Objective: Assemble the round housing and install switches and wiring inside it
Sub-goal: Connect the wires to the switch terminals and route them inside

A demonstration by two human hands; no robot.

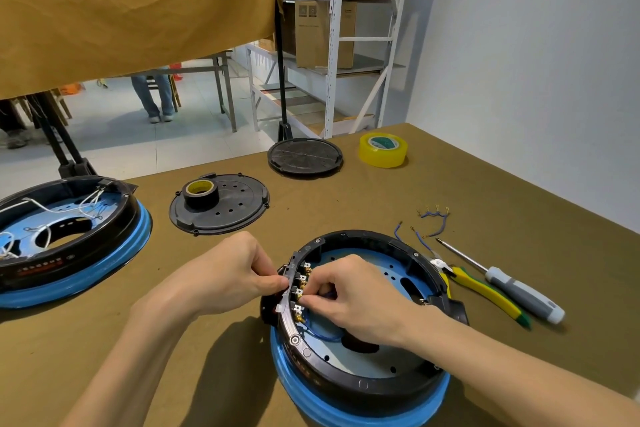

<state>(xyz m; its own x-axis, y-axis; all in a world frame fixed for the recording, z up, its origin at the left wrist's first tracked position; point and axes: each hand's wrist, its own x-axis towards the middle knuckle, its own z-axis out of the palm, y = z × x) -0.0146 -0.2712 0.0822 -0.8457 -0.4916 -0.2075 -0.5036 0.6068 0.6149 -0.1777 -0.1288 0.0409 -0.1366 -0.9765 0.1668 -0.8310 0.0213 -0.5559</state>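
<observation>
A second round housing [69, 239] sits far to the left of the round housing [360, 315] being worked on; it has the same black ring on a blue base and loose white wires inside. Nearer, up and to the left of the worked housing, a black perforated cover plate [235, 204] lies flat with a roll of black tape [201, 192] standing on it.

The left hand [239, 270] is at the housing's left rim, its fingers curled and pinched together on the outside of the black ring beside the row of switches [300, 288]. Those switches, with brass terminals, line the inner left wall of the housing.

The right hand [346, 291] reaches down inside the housing, fingertips closed together right at the switch terminals; what they pinch is too small to tell. A blue wire [325, 334] loops on the housing floor just below this hand.

Behind the housing lies another black round lid [304, 156], with a yellow tape roll [382, 150] to its right. To the right of the housing are loose blue wires [431, 218], yellow-handled pliers [481, 291] and a grey-handled screwdriver [512, 288], all on the olive table [519, 201].
</observation>
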